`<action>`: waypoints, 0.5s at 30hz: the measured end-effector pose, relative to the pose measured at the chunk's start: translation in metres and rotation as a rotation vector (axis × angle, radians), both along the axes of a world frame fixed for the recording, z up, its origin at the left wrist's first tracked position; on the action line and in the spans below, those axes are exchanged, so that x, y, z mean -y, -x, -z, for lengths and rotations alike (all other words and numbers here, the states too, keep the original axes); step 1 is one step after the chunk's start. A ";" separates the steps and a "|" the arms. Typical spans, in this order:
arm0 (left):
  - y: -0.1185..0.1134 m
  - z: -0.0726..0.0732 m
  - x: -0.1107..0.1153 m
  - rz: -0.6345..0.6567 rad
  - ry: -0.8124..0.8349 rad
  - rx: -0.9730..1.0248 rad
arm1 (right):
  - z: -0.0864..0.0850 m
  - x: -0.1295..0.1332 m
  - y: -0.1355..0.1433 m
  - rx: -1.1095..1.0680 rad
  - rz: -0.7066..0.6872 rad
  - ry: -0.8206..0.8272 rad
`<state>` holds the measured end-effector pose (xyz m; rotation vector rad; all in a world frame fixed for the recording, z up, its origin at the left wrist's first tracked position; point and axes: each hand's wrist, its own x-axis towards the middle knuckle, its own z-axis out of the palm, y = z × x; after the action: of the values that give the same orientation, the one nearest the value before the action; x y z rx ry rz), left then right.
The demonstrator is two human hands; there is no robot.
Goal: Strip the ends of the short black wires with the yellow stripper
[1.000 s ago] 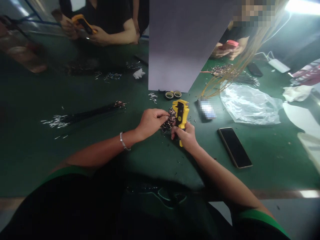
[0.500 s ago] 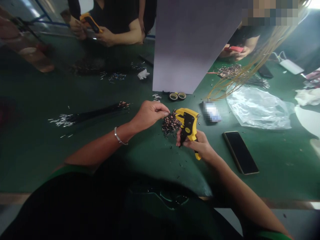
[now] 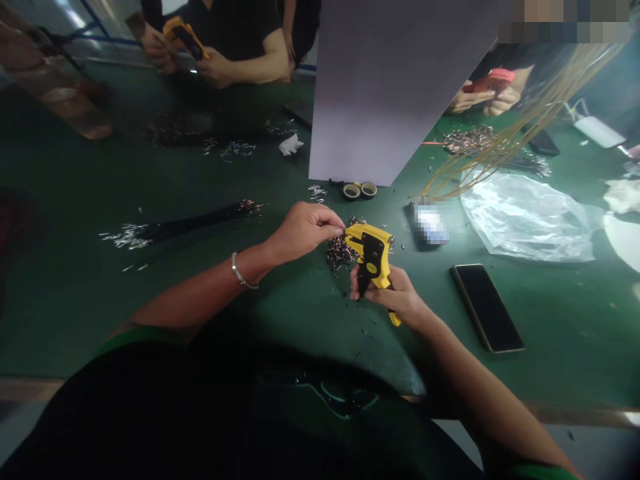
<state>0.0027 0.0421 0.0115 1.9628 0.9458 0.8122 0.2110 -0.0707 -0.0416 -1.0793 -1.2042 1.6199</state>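
From where I'm standing, the right hand [image 3: 403,293] is gripping a yellow-and-black hand tool [image 3: 373,247] by its handles, over the middle of the desk [image 3: 300,327], its nose pointing left. The left hand [image 3: 305,230] is pinching with thumb and forefinger just beside that nose; I cannot tell whether a wire is lying between them. A heap of small dark and coppery clippings [image 3: 340,257] is sitting beneath the nose, and a bundle of black wires [image 3: 195,223] is lying to the left. To my eye, working well here is calling for holding the tool steady, lining the pinch up straight with the nose, and keeping the fingertips outside the jaws while squeezing.
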 end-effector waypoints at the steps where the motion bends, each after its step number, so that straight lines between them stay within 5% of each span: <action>1: 0.000 0.000 0.000 0.009 0.014 -0.005 | 0.001 0.000 0.000 0.000 -0.002 -0.004; 15: 0.001 0.005 -0.006 0.074 0.044 -0.003 | 0.013 0.002 -0.002 -0.008 0.030 -0.043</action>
<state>0.0016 0.0486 0.0061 1.9499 0.8802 0.7409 0.2125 -0.0723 -0.0542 -1.0580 -1.2065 1.5671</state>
